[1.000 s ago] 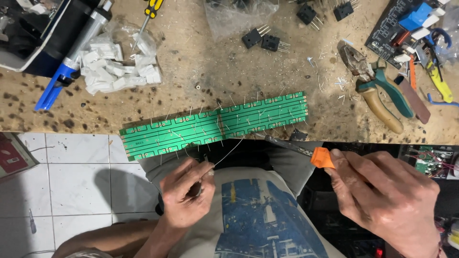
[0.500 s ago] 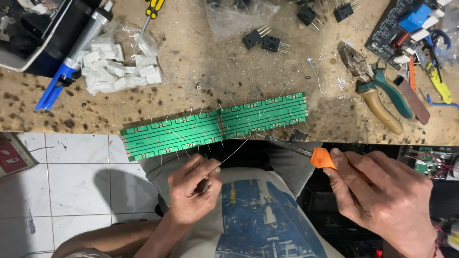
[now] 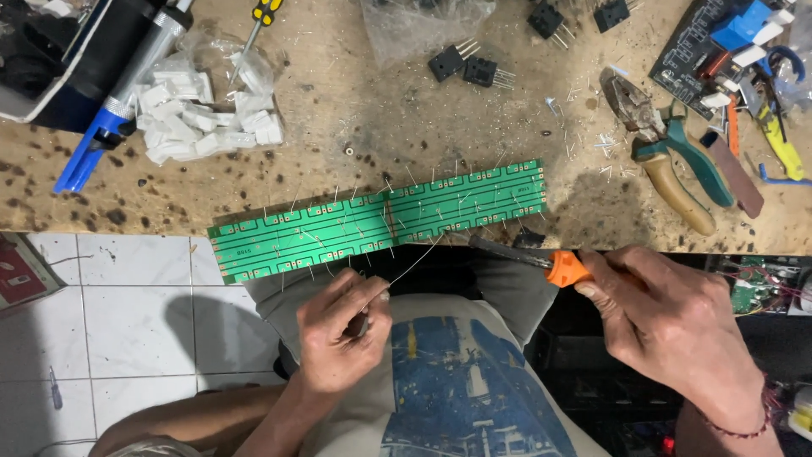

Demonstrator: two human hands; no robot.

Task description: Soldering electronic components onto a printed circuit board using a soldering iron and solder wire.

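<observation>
Your left hand (image 3: 342,334) pinches solder wire (image 3: 414,264), feeding its tip toward the green board (image 3: 381,218) | your right hand (image 3: 668,326) grips the orange-collared soldering iron (image 3: 529,256), tip at the board's near edge | board overhangs the bench (image 3: 355,110), copper side up.

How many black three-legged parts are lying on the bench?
4: two side by side above the green board, at and; two at the top edge, and. More may be cropped.

shirt: grey, blue print (image 3: 461,381) | right wrist: red beaded bracelet (image 3: 744,423)
</observation>
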